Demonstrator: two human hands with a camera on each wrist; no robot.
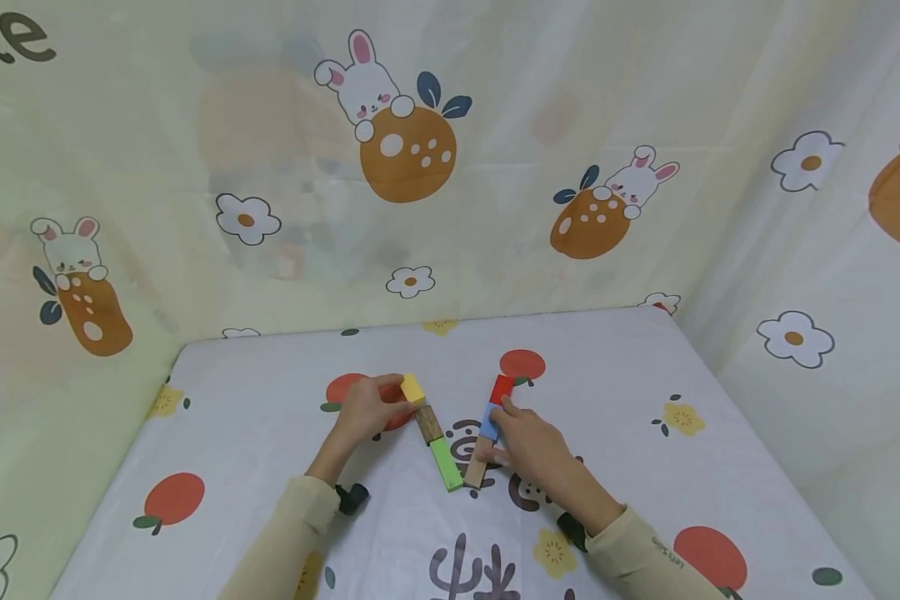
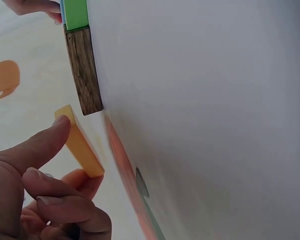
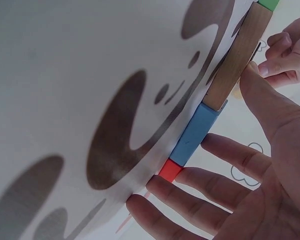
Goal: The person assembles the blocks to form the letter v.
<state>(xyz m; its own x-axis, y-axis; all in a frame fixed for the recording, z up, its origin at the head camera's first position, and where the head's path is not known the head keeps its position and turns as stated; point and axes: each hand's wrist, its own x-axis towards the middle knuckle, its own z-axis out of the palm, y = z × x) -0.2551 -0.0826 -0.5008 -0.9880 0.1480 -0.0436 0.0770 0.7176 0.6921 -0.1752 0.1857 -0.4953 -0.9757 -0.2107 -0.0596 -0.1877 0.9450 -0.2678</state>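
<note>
My left hand (image 1: 365,410) pinches a yellow block (image 1: 412,388) between thumb and finger. In the left wrist view its near end lies close to a dark brown wood-grain block (image 2: 84,70), with a small gap. A green block (image 1: 446,464) continues that slanting row. Opposite, a red block (image 1: 502,388), a blue block (image 1: 489,422) and a tan wooden block (image 1: 477,463) lie end to end. My right hand (image 1: 534,446) rests along this row, fingers extended: the thumb touches the tan block, fingertips touch the blue and red ones. Both rows form a V, narrowing toward me.
A white tablecloth (image 1: 255,442) printed with fruit, flowers and dark lettering covers the table. Its back edge meets a hanging curtain (image 1: 495,250) with rabbit prints, and another curtain side (image 1: 832,417) stands at the right. Dark wrist cameras (image 1: 353,498) sit below both hands.
</note>
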